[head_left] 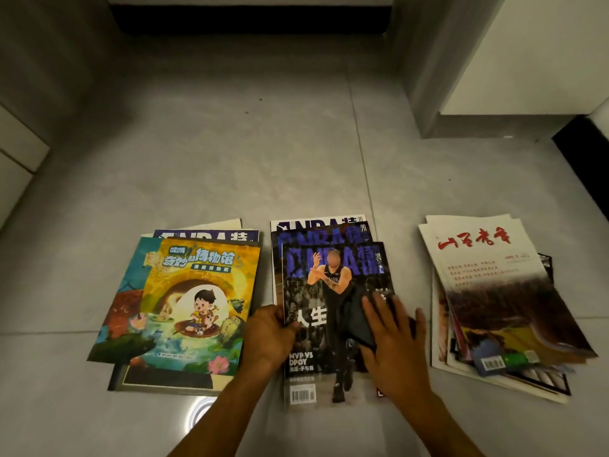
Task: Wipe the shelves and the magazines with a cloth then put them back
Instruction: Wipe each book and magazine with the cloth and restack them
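Note:
Three stacks of magazines lie on the grey tiled floor (pixel 230 159). On the middle stack, the top basketball magazine (pixel 316 291) shows a player in dark kit. My left hand (pixel 270 334) grips its left edge, thumb on the cover. My right hand (pixel 392 341) lies flat, fingers spread, pressing a dark cloth (pixel 357 319) onto the cover's right half. The left stack has a yellow cartoon magazine (pixel 197 301) on top. A white magazine with red lettering (pixel 484 258) tops the right stack.
A dark recess under a cabinet (pixel 250 19) runs along the far edge. A white cabinet side (pixel 527 61) stands at the back right, and white panels (pixel 16 153) at the left. A round light reflection (pixel 201 410) shines on the floor by my left forearm.

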The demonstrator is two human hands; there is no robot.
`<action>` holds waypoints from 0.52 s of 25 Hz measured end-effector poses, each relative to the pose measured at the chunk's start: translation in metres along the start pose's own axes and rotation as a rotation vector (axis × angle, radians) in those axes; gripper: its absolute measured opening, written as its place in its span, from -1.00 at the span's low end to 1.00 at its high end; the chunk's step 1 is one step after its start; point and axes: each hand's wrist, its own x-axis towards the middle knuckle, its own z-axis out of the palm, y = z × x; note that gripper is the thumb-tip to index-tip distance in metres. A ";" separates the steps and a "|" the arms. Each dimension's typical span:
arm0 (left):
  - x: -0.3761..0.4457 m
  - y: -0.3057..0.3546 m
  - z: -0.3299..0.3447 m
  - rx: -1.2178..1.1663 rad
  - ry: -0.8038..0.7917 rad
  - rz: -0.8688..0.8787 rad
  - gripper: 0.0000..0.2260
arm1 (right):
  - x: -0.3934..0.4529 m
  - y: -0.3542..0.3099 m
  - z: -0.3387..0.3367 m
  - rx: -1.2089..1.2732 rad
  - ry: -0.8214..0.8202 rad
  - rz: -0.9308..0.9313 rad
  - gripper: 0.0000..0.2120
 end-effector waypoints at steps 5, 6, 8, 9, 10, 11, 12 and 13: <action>0.006 -0.006 0.001 0.029 -0.027 0.008 -0.77 | -0.012 -0.061 0.009 0.149 -0.033 -0.382 -0.05; 0.007 -0.007 0.001 0.022 -0.038 0.013 -0.78 | 0.003 -0.045 0.003 0.107 -0.038 -0.466 -0.07; 0.006 -0.007 0.002 -0.019 -0.053 -0.012 -0.81 | 0.039 -0.006 0.002 0.158 -0.106 -0.246 -0.12; 0.006 -0.008 0.002 -0.031 -0.054 -0.018 -0.82 | 0.055 0.008 0.001 0.222 -0.073 -0.047 -0.15; 0.006 -0.009 0.003 -0.032 -0.057 -0.017 -0.82 | 0.065 0.011 -0.002 0.234 -0.019 0.103 -0.19; 0.007 -0.009 0.004 -0.038 -0.061 -0.019 -0.82 | 0.073 0.001 -0.002 0.214 0.045 0.136 -0.21; 0.007 -0.009 0.005 -0.043 -0.064 -0.018 -0.82 | 0.078 -0.021 0.002 0.208 0.058 0.077 -0.21; 0.007 -0.009 0.005 -0.036 -0.059 -0.007 -0.83 | 0.082 -0.047 0.007 0.202 0.045 -0.035 -0.21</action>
